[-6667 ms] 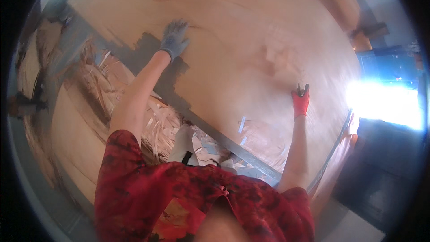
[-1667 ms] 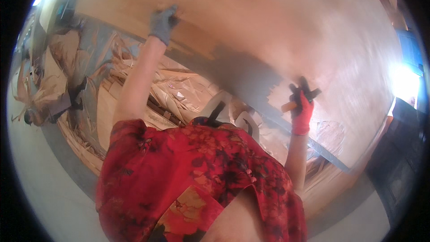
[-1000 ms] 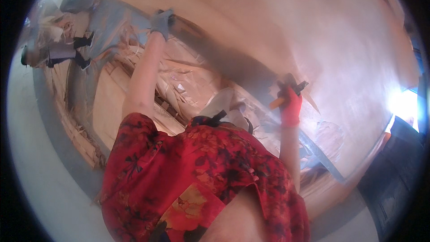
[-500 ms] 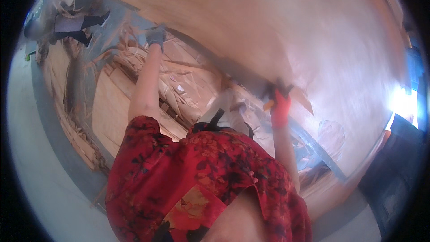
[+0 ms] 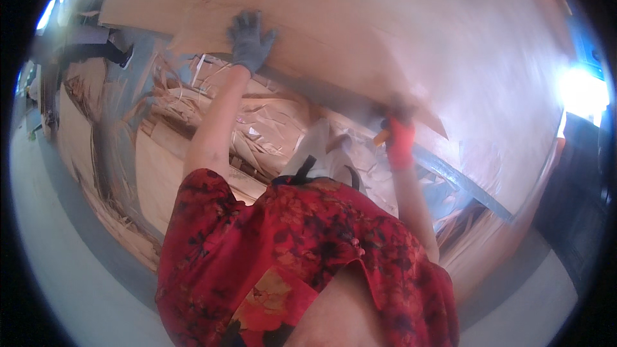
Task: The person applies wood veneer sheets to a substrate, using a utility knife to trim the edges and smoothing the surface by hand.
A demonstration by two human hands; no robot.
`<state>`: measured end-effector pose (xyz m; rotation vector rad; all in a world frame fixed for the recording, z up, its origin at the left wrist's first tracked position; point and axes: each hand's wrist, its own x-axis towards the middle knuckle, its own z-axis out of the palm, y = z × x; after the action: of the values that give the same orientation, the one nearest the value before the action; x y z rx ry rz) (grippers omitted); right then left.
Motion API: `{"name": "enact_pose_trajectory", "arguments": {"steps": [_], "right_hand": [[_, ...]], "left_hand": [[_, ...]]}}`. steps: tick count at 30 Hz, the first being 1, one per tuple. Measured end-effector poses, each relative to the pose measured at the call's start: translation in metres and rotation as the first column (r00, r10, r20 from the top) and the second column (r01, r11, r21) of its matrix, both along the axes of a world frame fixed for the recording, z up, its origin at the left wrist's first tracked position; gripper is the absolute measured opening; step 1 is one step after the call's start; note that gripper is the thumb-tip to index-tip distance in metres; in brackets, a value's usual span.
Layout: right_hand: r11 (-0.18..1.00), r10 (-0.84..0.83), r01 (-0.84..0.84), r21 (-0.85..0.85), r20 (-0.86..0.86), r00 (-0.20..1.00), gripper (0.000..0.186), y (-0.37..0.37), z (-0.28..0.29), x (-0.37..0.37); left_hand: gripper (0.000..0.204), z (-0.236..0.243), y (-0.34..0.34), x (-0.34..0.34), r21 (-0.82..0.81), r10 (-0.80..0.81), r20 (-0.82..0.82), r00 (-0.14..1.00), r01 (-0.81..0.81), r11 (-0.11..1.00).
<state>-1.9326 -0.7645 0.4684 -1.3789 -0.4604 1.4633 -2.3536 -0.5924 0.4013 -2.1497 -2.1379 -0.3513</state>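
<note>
Leaning over a broad tan sheet (image 5: 308, 0) that fills the upper middle of the frame, a person in a red floral shirt (image 5: 270, 218) has both gloved hands out in front. The left hand (image 5: 252, 42), in gray, is left of centre toward the top, its fingers spread over the sheet near the lower edge. The right hand (image 5: 400, 138), in red, is blurred, right of centre; its grip is curled around an orange-ended object (image 5: 382, 137) poking out on the fist's left side. Below the sheet runs a dark strip of tabletop (image 5: 321, 93), with a pale metal edging (image 5: 459, 181) toward the lower right. Crumpled tan scraps (image 5: 276, 122) pile up left of centre. Another person's dark-clad leg (image 5: 109, 53) shows at upper left.
</note>
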Motion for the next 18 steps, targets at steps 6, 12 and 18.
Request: {"name": "enact_pose_trajectory", "arguments": {"steps": [6,12,18], "right_hand": [[0.991,-0.108,0.096,0.094,0.144,0.984,0.048,-0.019,0.008,0.032],[0.989,-0.135,0.142,-0.049,0.127,0.983,0.042,-0.029,0.011,0.039],[0.979,-0.162,0.168,-0.119,0.065,0.985,0.038,-0.052,-0.01,0.04]], "left_hand": [[0.078,-0.004,0.001,0.006,-0.039,0.016,-0.039,0.999,-0.017,0.999],[0.077,-0.013,0.003,-0.01,0.024,-0.047,-0.02,0.999,0.047,0.999],[0.078,-0.014,-0.011,-0.018,0.026,-0.133,-0.012,0.991,0.133,0.991]]}}
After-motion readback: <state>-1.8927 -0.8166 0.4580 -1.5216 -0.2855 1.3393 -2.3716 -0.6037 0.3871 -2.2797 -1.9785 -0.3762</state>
